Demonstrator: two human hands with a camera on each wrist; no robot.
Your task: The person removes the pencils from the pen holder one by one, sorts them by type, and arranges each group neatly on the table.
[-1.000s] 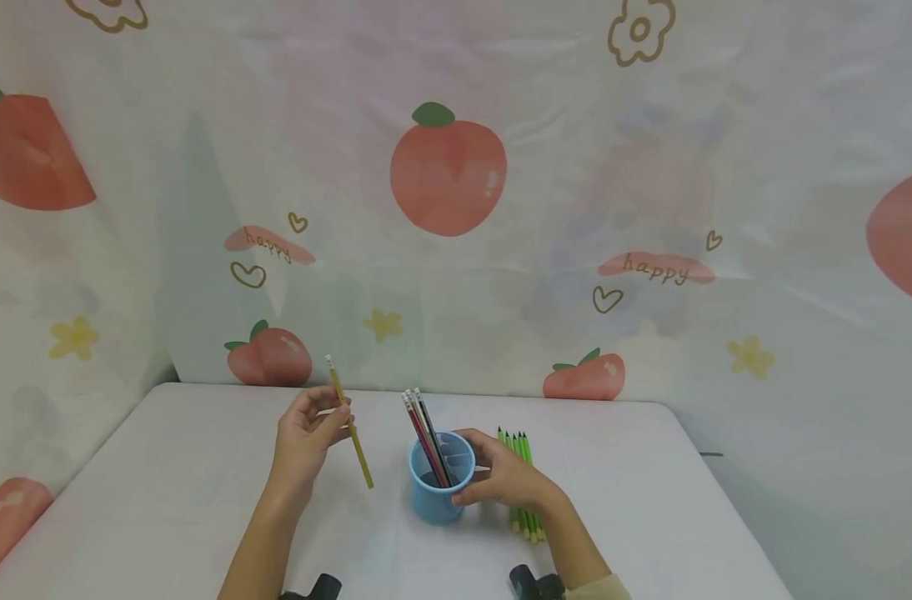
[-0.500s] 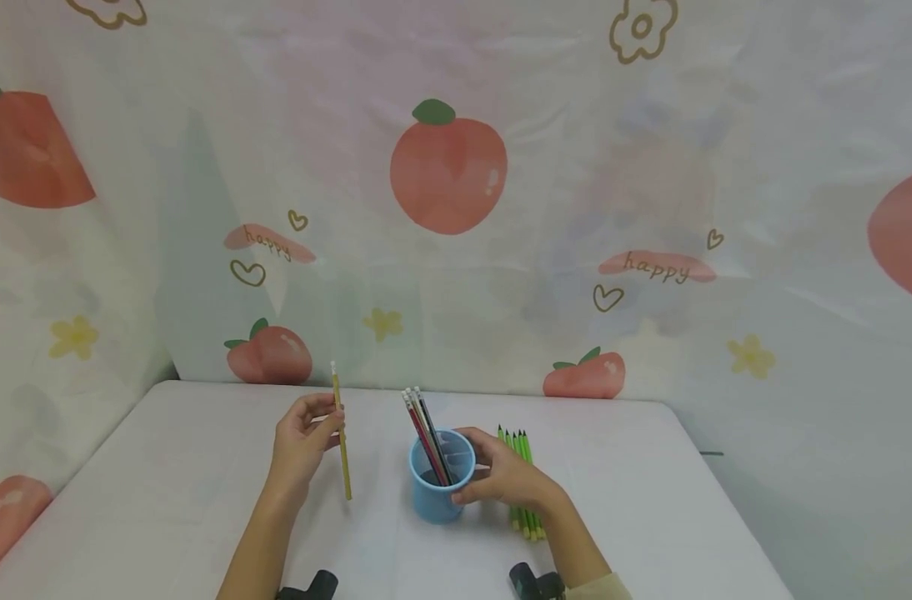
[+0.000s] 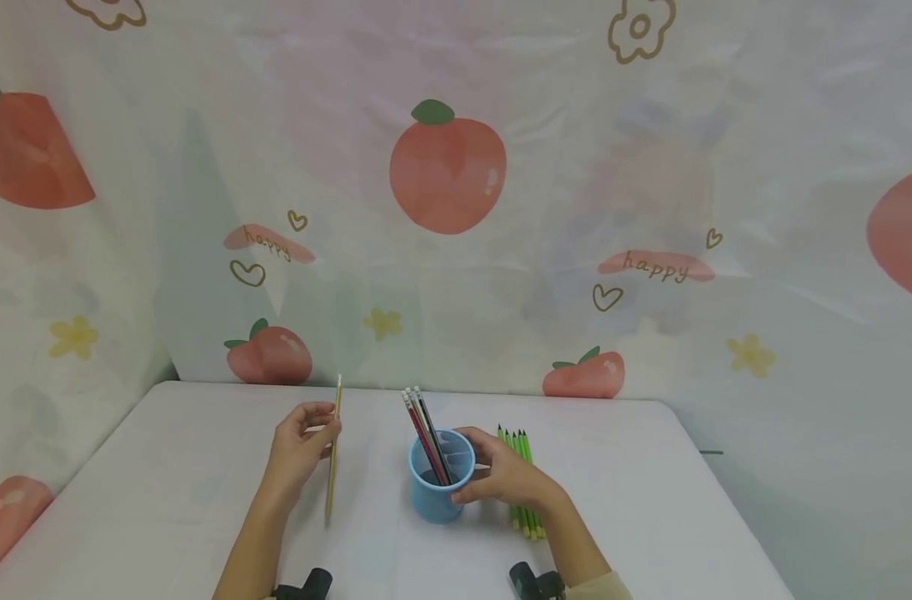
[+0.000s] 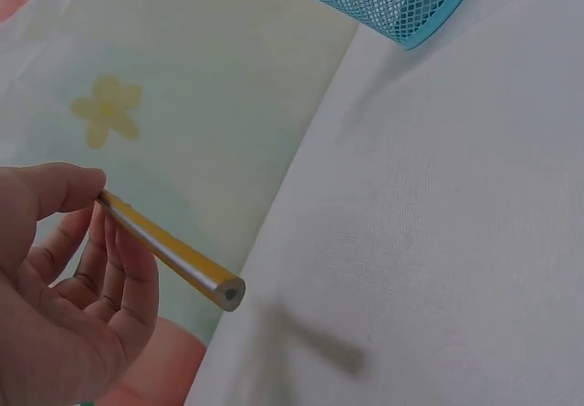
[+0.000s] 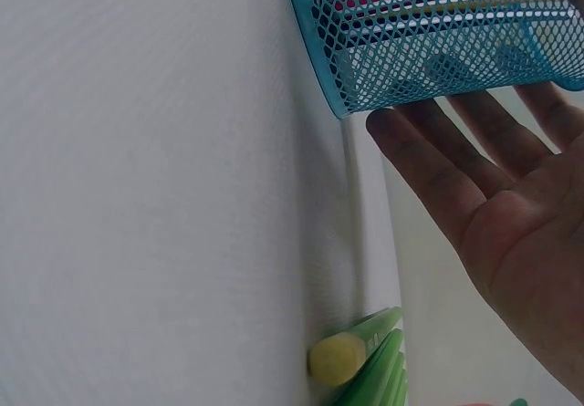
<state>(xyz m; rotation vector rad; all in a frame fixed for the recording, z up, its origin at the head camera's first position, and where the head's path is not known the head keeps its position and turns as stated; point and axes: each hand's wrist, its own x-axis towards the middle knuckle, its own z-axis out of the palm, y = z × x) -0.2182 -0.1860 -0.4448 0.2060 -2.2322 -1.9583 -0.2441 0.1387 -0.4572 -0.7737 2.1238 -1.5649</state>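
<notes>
We judge the work to be partway, approx. in the middle. Done, acc. to what we see: several pencils [image 3: 428, 442], dark red & dark ones incl., stand in the blue cup [image 3: 433, 504] w/ their white eraser ends up, leaning towards the left edge of the table [image 3: 666, 500]; their exact no. we cannot count. The cup is upright, approx. halfway btwn left & right edges, and the right hand [image 3: 501, 475] grips it, thumb on the near side, other fingers on the far side. Outside the cup, thus left over as we judge, are one yellow pencil [image 3: 332, 475] and the green pencils [image 3: 528, 452]. The yellow one is pinched btwn thumb & fingers of the left hand [image 3: 297, 446], above the table on the left-edge side of the cup, almost upright, w/ its blunt, unsharpened end down. The green ones lie together btwn cup & right edge, dark tips towards the far edge, partly covered by the right hand in the head view; no fingers seem to hold them. Inside the cup we see free room, too.
</notes>
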